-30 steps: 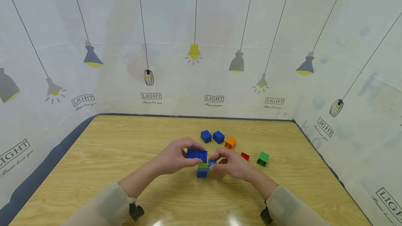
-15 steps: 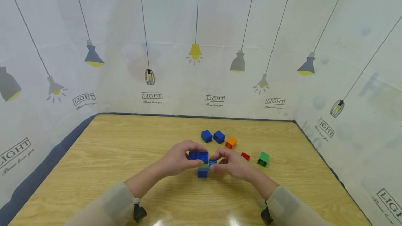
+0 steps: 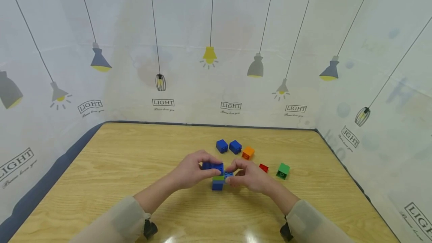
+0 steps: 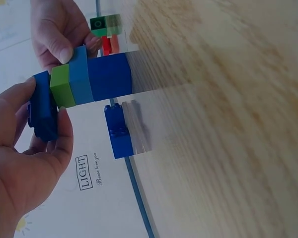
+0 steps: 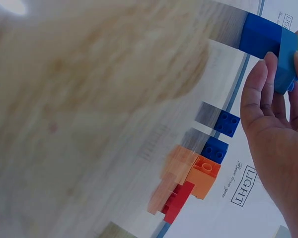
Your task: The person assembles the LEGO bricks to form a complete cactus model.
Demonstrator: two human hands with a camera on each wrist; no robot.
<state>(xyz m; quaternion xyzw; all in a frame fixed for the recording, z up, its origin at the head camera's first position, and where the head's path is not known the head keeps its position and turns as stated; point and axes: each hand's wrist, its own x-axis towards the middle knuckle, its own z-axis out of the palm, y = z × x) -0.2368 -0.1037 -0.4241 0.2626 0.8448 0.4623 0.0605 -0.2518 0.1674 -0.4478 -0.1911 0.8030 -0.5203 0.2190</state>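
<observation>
A small tower of toy building bricks stands on the table: a dark blue base brick [image 4: 110, 77], a light blue brick [image 4: 80, 77] over it, then a lime green brick [image 4: 62, 85]. At the top is a long dark blue brick [image 4: 43, 109], which my left hand [image 3: 192, 171] grips between thumb and fingers, right at the green brick and jutting out to the left. The light blue brick sticks out on the right side, and my right hand [image 3: 249, 176] pinches that end between thumb and fingers.
Behind the hands lie two dark blue bricks [image 3: 222, 146] and an orange brick [image 3: 248, 153]. To the right are a red brick [image 3: 264, 168] and a green brick [image 3: 283, 171]. A printed curtain [image 3: 189, 111] borders the wooden table [image 3: 141, 141].
My left hand has shifted slightly right with the long dark blue brick, and its thumb has moved up along the brick's front. The right hand keeps its hold on the light blue brick.
</observation>
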